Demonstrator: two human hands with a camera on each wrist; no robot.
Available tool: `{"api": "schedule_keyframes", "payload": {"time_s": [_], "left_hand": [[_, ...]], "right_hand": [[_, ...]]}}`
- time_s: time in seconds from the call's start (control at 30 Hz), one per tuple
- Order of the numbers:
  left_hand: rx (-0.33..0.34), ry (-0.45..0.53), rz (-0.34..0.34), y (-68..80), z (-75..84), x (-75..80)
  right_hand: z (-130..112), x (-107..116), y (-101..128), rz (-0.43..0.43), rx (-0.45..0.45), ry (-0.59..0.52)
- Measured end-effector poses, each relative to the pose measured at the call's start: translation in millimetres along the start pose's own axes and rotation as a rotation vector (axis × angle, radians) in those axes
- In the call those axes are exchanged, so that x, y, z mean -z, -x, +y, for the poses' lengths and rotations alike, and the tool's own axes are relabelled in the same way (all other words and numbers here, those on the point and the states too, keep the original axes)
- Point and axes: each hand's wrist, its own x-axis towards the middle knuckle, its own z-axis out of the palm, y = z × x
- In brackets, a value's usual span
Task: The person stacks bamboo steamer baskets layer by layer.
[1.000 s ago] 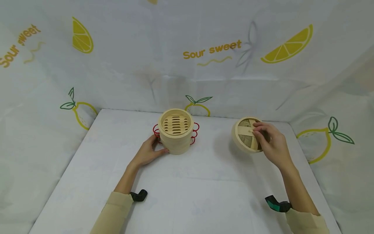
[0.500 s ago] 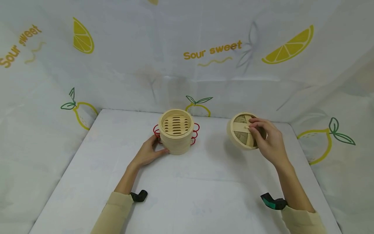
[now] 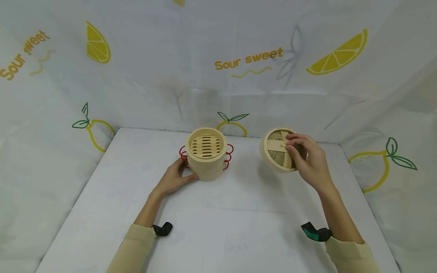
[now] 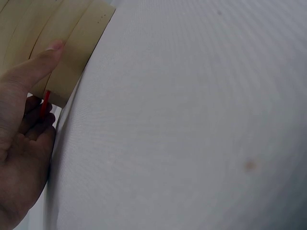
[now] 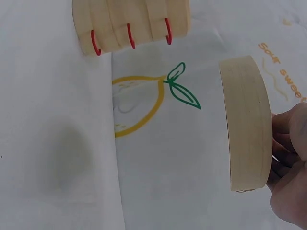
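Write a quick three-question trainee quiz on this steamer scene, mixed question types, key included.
1. True or false: the bamboo lid sits closed on the steamer basket.
2. Which hand holds the lid? A) left hand B) right hand C) neither
3. Fill in: the loops under the basket belong to a ___ wire trivet.

Key:
1. False; it is held tilted above the table, apart from the open basket.
2. B; the left hand touches the basket's side.
3. red
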Motion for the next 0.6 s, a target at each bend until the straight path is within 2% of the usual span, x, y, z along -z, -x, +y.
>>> {"api": "schedule_keyframes", "payload": {"time_s": [0.6], "left_hand": [[-0.012, 0.019, 0.004, 1.0, 1.7, -0.2]], "right_hand": [[-12, -19, -10, -0.015, 0.021, -0.055]]}}
